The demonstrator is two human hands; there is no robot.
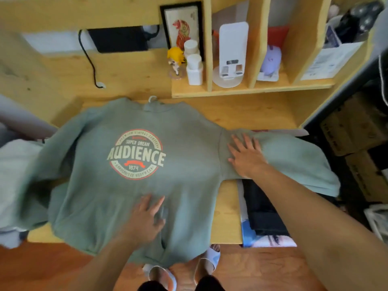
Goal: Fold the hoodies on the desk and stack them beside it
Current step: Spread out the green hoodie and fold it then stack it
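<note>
Lying spread across the wooden desk [134, 76], print side up — one green hoodie [117, 190], its round "AUDIENCE" badge facing the camera, hem hanging over the near edge, right sleeve trailing off the desk's right end above a dark folded pile [264, 208]. Pressing flat on that hoodie, two hands: the left hand [144, 219] with straight fingers on the lower front, the right hand [245, 158] with spread fingers on the seam where sleeve meets body; neither gripping anything, both palms simply resting on cloth. Bunching at the left edge, pale fabric [14, 177] — blurred, impossible telling whether it is another hoodie. Standing behind on the desk, a wooden shelf unit [231, 90] with upright dividers, holding one white device on a round stand [231, 53], one purple object [271, 59] too soft to identify, and one white box [333, 59] with dark items. Leaning beside it, one framed picture [181, 28]; in front, two white bottles [194, 66] and one small yellow-haired figurine [176, 57]. Snaking down from a black box [119, 39], one black cable [90, 61]. Showing below, reddish wooden floor [42, 267] and two feet in pale slippers [182, 267], partly cut off. Sitting dim at the right, cardboard boxes [357, 139], count unclear.
</note>
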